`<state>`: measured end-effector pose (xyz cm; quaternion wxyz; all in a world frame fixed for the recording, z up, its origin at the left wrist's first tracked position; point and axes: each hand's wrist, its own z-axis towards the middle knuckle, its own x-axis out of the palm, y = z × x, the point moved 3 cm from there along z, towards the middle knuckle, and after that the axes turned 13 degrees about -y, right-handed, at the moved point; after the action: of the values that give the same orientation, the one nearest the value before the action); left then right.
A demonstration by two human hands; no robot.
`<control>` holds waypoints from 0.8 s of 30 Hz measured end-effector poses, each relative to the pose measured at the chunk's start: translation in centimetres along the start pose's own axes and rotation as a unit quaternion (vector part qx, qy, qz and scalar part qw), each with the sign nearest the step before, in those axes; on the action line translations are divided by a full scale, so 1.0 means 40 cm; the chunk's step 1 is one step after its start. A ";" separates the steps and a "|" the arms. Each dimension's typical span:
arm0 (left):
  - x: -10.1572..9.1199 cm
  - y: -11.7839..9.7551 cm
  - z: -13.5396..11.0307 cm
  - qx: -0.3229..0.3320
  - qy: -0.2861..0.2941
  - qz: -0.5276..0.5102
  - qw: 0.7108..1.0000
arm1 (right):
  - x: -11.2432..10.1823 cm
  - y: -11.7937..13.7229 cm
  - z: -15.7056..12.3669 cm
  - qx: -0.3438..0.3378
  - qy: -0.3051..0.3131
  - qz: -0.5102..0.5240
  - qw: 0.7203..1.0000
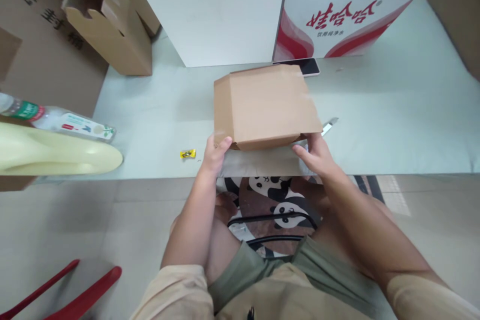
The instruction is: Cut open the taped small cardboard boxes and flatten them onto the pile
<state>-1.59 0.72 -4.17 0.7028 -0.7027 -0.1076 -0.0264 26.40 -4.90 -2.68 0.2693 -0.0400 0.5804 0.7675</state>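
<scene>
A brown cardboard box (268, 105) lies in front of me on the pale table, its broad flat face up and its right edge uneven. My left hand (217, 152) grips its near left corner, thumb on the near side and the other fingers largely hidden. At the near right corner, my right hand (315, 154) holds the box with its fingers partly under the edge and the thumb apart. Just beyond the right hand is a utility knife (330, 126), partly covered. A small yellow wrapped packet (188, 153) lies to the left of my left hand.
Behind the box stand a white carton (221, 20) and a red-and-white carton (337, 25), with a phone (310, 66) at their foot. Open cardboard boxes (120, 35), a plastic bottle (48, 116) and a pale yellow plastic object (60, 152) occupy the left side.
</scene>
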 end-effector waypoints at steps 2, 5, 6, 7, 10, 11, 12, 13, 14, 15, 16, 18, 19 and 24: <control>0.000 0.003 0.003 0.002 0.021 0.009 1.000 | 0.006 -0.011 0.003 0.041 -0.015 0.021 0.999; -0.003 -0.003 0.010 0.020 0.009 0.051 0.998 | 0.001 -0.005 0.009 0.074 -0.100 0.024 0.992; -0.004 -0.007 0.014 0.024 -0.008 0.069 0.997 | -0.005 0.001 0.010 0.079 -0.139 0.021 0.987; -0.005 -0.014 0.017 0.026 -0.026 0.085 0.996 | -0.011 0.008 0.011 0.084 -0.173 0.023 0.981; -0.003 -0.035 0.023 0.027 -0.072 0.119 0.990 | -0.025 0.023 0.013 0.098 -0.212 0.060 0.970; -0.001 -0.041 0.023 0.026 -0.077 0.126 0.989 | -0.028 0.025 0.014 0.101 -0.210 0.072 0.970; 0.001 -0.045 0.023 0.024 -0.076 0.132 0.988 | -0.030 0.026 0.016 0.105 -0.204 0.078 0.970; 0.003 -0.048 0.023 0.022 -0.069 0.139 0.988 | -0.032 0.026 0.018 0.110 -0.199 0.076 0.971; 0.004 -0.049 0.022 0.020 -0.060 0.146 0.987 | -0.033 0.024 0.021 0.120 -0.191 0.069 0.972; 0.006 -0.049 0.021 0.018 -0.048 0.155 0.987 | -0.033 0.022 0.023 0.132 -0.180 0.064 0.973; 0.007 -0.048 0.020 0.020 -0.038 0.163 0.986 | -0.031 0.019 0.025 0.147 -0.167 0.064 0.973; 0.007 -0.046 0.018 0.030 -0.025 0.174 0.984 | -0.025 0.015 0.026 0.173 -0.147 0.075 0.971; 0.005 -0.045 0.017 0.039 -0.026 0.170 0.984 | -0.022 0.013 0.027 0.179 -0.145 0.086 0.969; -0.010 -0.043 0.027 0.066 -0.058 0.042 0.995 | -0.021 0.004 0.025 0.145 -0.195 0.129 0.961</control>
<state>-2.44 1.73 -2.56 0.7405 -0.6594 -0.1199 0.0504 27.31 -4.33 -1.92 0.2791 0.2255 0.6216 0.6964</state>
